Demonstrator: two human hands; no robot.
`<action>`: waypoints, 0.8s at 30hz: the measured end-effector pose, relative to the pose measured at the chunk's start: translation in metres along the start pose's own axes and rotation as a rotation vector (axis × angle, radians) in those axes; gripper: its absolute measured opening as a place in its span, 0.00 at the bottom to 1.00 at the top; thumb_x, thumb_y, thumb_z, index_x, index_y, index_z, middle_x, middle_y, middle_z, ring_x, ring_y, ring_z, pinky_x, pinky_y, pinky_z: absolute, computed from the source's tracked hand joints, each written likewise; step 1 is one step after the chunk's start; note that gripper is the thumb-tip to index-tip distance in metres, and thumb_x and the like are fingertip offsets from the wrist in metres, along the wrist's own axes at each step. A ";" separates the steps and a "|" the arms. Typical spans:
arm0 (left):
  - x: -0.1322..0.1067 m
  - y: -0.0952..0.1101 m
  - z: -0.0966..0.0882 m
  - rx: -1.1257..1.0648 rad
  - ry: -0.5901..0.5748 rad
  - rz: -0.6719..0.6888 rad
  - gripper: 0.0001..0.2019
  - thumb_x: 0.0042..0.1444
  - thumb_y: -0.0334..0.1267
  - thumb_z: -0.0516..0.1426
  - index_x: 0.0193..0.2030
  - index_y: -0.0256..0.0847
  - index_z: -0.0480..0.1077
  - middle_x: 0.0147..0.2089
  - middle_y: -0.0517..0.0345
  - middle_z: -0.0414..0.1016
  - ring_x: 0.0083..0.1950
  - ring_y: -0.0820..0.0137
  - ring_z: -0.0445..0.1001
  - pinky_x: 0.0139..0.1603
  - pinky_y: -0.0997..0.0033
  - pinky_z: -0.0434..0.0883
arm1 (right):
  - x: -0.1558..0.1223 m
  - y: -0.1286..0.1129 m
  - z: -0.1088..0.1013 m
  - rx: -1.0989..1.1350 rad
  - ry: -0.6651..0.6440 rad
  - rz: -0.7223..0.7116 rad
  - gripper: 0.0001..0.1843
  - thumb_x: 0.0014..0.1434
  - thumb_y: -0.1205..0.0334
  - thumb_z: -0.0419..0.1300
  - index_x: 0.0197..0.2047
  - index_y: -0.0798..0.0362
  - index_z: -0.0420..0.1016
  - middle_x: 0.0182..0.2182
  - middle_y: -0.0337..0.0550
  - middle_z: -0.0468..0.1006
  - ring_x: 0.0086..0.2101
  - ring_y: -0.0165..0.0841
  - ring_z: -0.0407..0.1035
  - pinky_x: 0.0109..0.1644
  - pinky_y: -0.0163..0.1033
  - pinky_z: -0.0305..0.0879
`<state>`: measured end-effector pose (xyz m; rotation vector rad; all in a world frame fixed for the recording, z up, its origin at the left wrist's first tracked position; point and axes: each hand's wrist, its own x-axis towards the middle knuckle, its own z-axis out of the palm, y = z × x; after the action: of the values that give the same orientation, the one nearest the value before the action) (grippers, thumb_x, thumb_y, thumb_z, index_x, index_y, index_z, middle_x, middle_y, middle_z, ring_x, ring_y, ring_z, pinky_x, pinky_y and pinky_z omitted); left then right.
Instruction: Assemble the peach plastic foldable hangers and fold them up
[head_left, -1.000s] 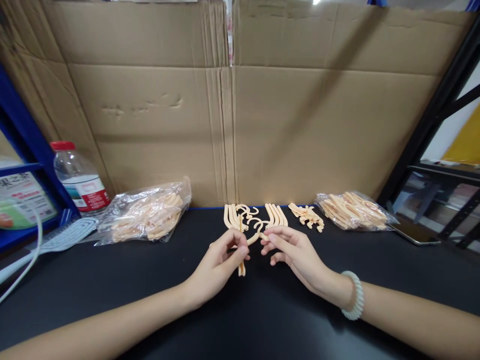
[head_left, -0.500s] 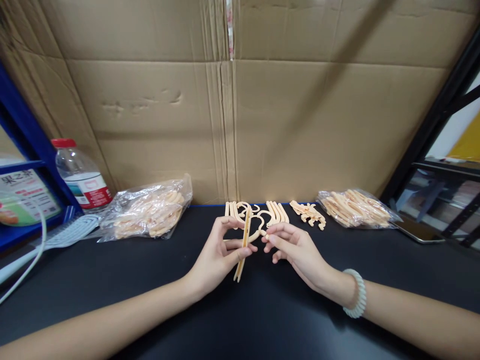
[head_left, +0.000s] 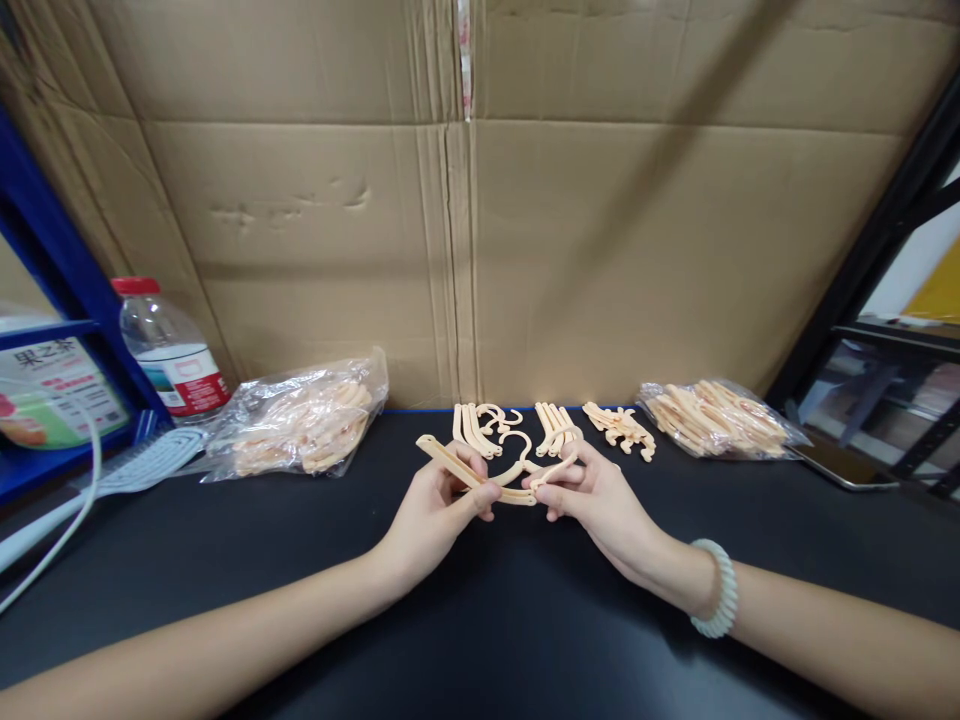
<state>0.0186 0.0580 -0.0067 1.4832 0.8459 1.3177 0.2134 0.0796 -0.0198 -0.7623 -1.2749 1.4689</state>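
My left hand (head_left: 439,510) pinches the left arm of a small peach plastic hanger (head_left: 480,478), which lies almost level above the black tabletop (head_left: 480,620). My right hand (head_left: 596,498), with a white coil bracelet at its wrist, pinches the hanger's right end. The hook curls upward between my two hands. Just behind them lies a row of finished hangers (head_left: 510,428) against the cardboard wall.
A clear bag of hanger parts (head_left: 300,425) lies at the left, another bag (head_left: 716,418) at the right, with loose small pieces (head_left: 621,430) between. A water bottle (head_left: 174,350) and blue shelf (head_left: 45,300) stand far left. A dark phone (head_left: 844,465) lies right. Cardboard (head_left: 480,220) backs everything.
The hanger arm in my left hand has swung from upright to nearly level. My right hand has closed in on the other end, so both hands hold one piece.
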 end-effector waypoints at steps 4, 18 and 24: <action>-0.003 0.005 0.003 0.039 -0.004 0.036 0.10 0.56 0.38 0.62 0.32 0.39 0.63 0.32 0.65 0.66 0.28 0.76 0.72 0.33 0.74 0.72 | 0.000 -0.001 -0.001 -0.013 -0.031 -0.010 0.17 0.45 0.60 0.72 0.34 0.52 0.69 0.32 0.40 0.80 0.32 0.31 0.73 0.31 0.33 0.68; -0.012 0.003 0.006 0.128 0.001 0.148 0.07 0.60 0.34 0.58 0.34 0.39 0.63 0.36 0.61 0.68 0.29 0.75 0.74 0.30 0.74 0.74 | -0.003 -0.004 -0.002 -0.048 -0.162 -0.011 0.12 0.57 0.53 0.65 0.34 0.53 0.74 0.38 0.44 0.76 0.40 0.32 0.71 0.32 0.32 0.70; -0.011 0.004 0.006 0.134 -0.008 0.136 0.07 0.60 0.34 0.58 0.34 0.39 0.63 0.34 0.62 0.68 0.29 0.75 0.73 0.30 0.74 0.74 | -0.004 -0.006 -0.002 -0.031 -0.219 0.013 0.13 0.58 0.52 0.64 0.34 0.54 0.71 0.38 0.44 0.76 0.38 0.34 0.74 0.31 0.32 0.69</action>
<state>0.0222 0.0450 -0.0069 1.6749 0.8546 1.3759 0.2179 0.0755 -0.0149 -0.6437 -1.4621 1.5790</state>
